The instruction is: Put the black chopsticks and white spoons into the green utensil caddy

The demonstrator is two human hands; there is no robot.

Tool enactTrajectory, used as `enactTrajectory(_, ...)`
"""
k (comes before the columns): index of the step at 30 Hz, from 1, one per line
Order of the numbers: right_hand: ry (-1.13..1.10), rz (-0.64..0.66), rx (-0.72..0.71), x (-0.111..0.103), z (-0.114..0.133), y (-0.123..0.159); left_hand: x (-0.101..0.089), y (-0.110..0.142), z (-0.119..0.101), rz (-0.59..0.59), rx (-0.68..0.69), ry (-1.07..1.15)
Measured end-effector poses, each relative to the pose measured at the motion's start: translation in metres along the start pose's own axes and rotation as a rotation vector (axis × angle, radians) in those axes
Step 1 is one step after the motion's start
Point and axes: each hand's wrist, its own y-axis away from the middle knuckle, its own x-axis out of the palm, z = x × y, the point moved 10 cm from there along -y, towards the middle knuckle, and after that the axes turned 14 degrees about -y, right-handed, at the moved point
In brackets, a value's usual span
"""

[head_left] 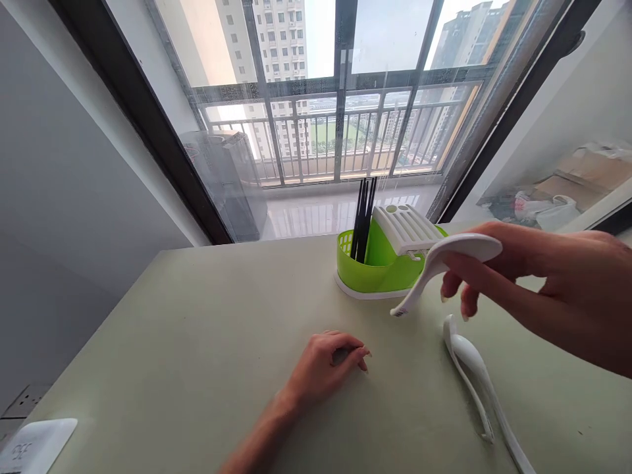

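Note:
A white soup spoon is pinched by its bowl between the thumb and fingers of my right hand, its handle slanting down to the left. It is raised above the table, in front of a green and white utensil holder. Several black chopsticks stand upright in the left part of the holder. My left hand rests on the table with its fingers curled toward the thumb, and I see nothing in it. Below my right hand, two more white spoons lie close together on the tabletop.
The pale green table reaches back to a large window with a dark frame. At the lower left corner sits a white device with digits. Wall sockets show beside the table's left edge. Bags and cardboard lie beyond the glass at right.

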Motion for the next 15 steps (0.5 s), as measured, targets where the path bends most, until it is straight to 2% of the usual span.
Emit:
enactTrajectory(3,0.170,-0.221,-0.102,-0.010,0.019,-0.005,0.000,0.000,0.000,-0.003,0.004,-0.002)
enactTrajectory(6,0.262,-0.343,-0.159,-0.004,0.028,-0.006,0.000,0.000,0.000,-0.006,0.005,-0.001)
enactTrajectory(9,0.271,-0.365,-0.196,0.010,0.024,-0.005,0.001,0.000,-0.001,-0.008,0.008,0.006)
enactTrajectory(15,0.235,-0.291,-0.186,0.034,0.002,0.004,0.001,0.001,-0.003,-0.008,0.026,0.012)
